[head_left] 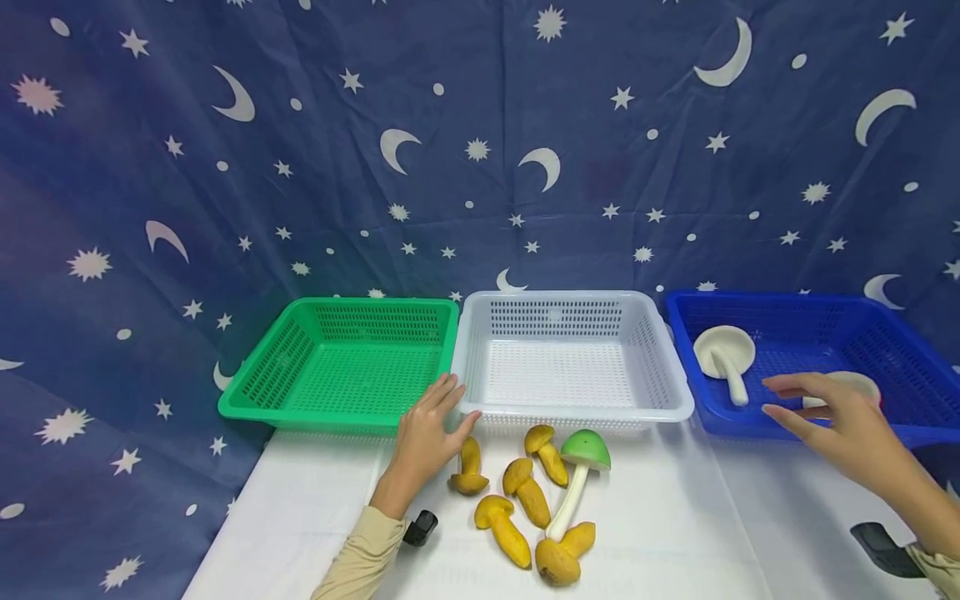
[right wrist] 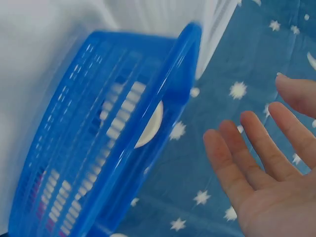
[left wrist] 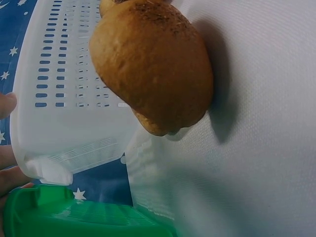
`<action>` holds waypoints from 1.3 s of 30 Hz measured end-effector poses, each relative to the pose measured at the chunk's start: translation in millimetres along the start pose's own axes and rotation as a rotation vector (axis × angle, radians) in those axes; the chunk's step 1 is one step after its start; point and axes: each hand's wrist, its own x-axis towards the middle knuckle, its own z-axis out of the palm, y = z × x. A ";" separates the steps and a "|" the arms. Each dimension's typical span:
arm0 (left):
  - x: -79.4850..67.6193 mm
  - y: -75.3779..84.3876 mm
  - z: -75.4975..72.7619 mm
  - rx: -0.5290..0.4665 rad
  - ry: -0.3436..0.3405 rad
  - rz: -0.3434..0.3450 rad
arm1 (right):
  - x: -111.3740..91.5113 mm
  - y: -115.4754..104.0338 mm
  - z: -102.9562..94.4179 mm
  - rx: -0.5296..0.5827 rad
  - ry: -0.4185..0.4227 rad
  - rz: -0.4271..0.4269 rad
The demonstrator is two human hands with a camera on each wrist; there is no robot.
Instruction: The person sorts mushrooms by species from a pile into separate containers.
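Note:
My left hand [head_left: 426,425] lies at the front corner where the green basket [head_left: 337,417] and the white basket [head_left: 570,414] meet, its fingers extended over their rims. In the left wrist view its fingertips [left wrist: 7,103] show beside the white basket's rim, and a yellow-brown toy mushroom [left wrist: 153,64] looms close. My right hand [head_left: 847,421] hovers over the front of the blue basket [head_left: 795,350], fingers spread and holding nothing. Inside that basket lies a white toy mushroom [head_left: 723,350]. Another white piece [head_left: 858,385] is partly hidden behind the right hand.
On the white tablecloth [head_left: 675,533], in front of the white basket, lie several yellow mushrooms [head_left: 502,529] and one green-capped mushroom [head_left: 587,450] with a long white stem. A dark blue curtain [head_left: 480,108] with moons and stars hangs behind the baskets.

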 end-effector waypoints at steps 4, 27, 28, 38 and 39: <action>-0.6 -0.1 1.5 -0.004 0.006 0.007 | -5.9 -16.3 6.8 0.030 -0.014 -0.064; -2.0 -4.0 2.0 0.013 0.006 0.020 | -25.8 -86.2 71.2 0.133 -0.303 -0.195; -2.2 -3.9 2.1 0.015 0.005 0.021 | -26.9 -87.5 74.1 0.144 -0.309 -0.209; -2.6 -2.7 -0.2 0.021 0.004 0.006 | -35.5 -98.3 114.2 0.279 -0.413 -0.273; -2.6 -2.3 -0.2 0.019 0.002 0.005 | -36.6 -99.4 117.6 0.289 -0.424 -0.278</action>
